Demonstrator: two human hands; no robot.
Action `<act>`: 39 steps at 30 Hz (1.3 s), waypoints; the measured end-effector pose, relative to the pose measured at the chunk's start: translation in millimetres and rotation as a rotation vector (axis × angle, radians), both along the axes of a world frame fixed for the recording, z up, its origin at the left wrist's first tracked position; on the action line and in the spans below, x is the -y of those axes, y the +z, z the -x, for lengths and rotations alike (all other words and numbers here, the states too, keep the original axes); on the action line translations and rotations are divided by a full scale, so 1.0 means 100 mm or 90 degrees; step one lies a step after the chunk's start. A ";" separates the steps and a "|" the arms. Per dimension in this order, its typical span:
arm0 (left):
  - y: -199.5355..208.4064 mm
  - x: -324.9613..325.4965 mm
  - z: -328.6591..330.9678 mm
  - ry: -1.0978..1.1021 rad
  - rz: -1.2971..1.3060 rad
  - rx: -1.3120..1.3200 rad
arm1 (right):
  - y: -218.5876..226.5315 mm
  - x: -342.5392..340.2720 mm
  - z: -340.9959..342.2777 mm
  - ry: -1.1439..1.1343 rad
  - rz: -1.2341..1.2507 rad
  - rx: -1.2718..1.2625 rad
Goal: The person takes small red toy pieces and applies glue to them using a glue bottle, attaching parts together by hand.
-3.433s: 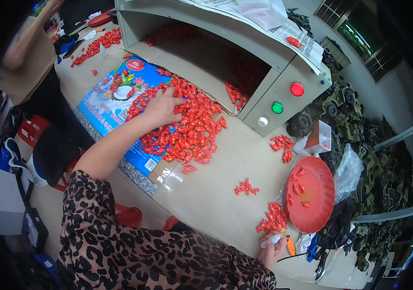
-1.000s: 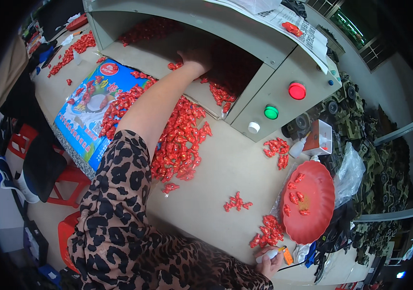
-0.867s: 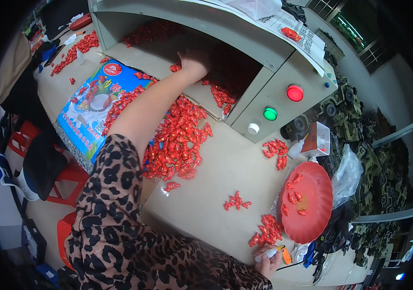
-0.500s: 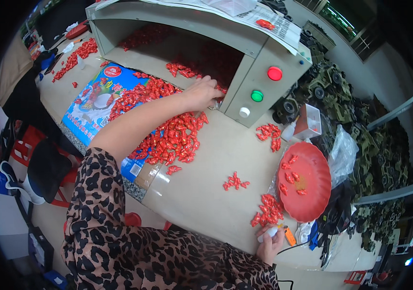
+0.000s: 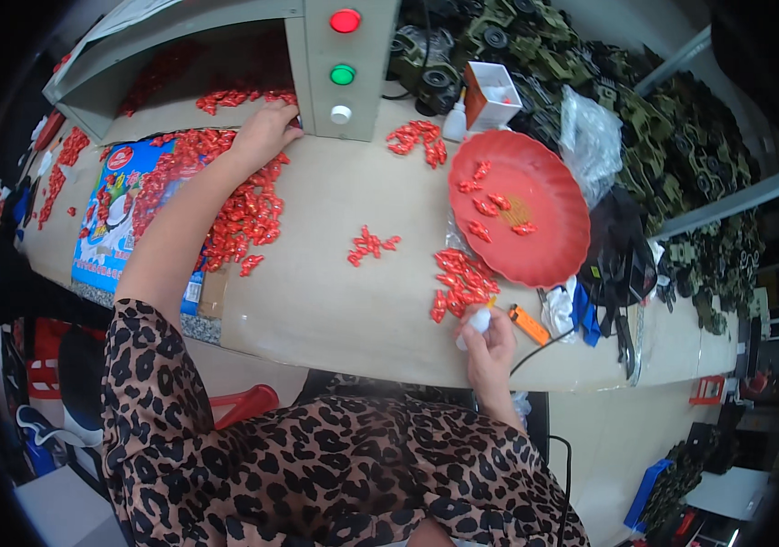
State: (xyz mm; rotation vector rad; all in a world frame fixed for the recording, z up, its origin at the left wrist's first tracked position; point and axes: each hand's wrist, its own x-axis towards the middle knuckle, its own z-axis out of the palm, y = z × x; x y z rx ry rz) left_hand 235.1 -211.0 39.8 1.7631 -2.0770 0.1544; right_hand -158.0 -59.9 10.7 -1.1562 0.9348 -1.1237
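My left hand [image 5: 263, 139] reaches to the lower mouth of a grey metal machine [image 5: 339, 100], beside its button post. Its thumb and fingers close together there; what is between them is too small to make out. Under and beside my left forearm lies a heap of small red glossy pieces [image 5: 248, 219], partly on a flattened blue printed carton [image 5: 111, 237]. At the table's front, my right hand [image 5: 491, 351] grips a small white squeeze bottle [image 5: 475, 328] with a yellow tip, tilted. Its tip points at a small pile of red pieces [image 5: 462, 281].
A red scalloped bowl [image 5: 549, 205] holds several red pieces. Nearby are an orange lighter [image 5: 528, 324], another white bottle [image 5: 455, 121], a white box [image 5: 491, 96] and clear plastic [image 5: 590, 146]. Olive-green toy vehicles [image 5: 672, 128] pile up behind. Small red clusters [image 5: 373, 244] lie mid-table.
The view has swung right, so the machine and bowl sit further left and higher in the picture. My left hand stays at the machine's mouth; my right still holds the squeeze bottle.
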 end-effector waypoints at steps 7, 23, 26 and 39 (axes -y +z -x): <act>0.00 -0.14 0.00 0.123 0.007 0.001 | 0.06 -0.04 -0.01 -0.048 0.030 0.078; -0.19 -1.93 2.06 -0.153 -0.419 -1.503 | 0.21 -0.08 -0.12 0.157 -0.141 0.386; -0.21 -1.97 2.20 -0.198 -0.466 -1.477 | 0.23 -0.08 -0.16 0.179 -0.196 0.446; -0.11 -1.98 2.22 -0.193 -0.313 -1.134 | 0.18 -0.03 -0.18 0.198 -0.262 0.499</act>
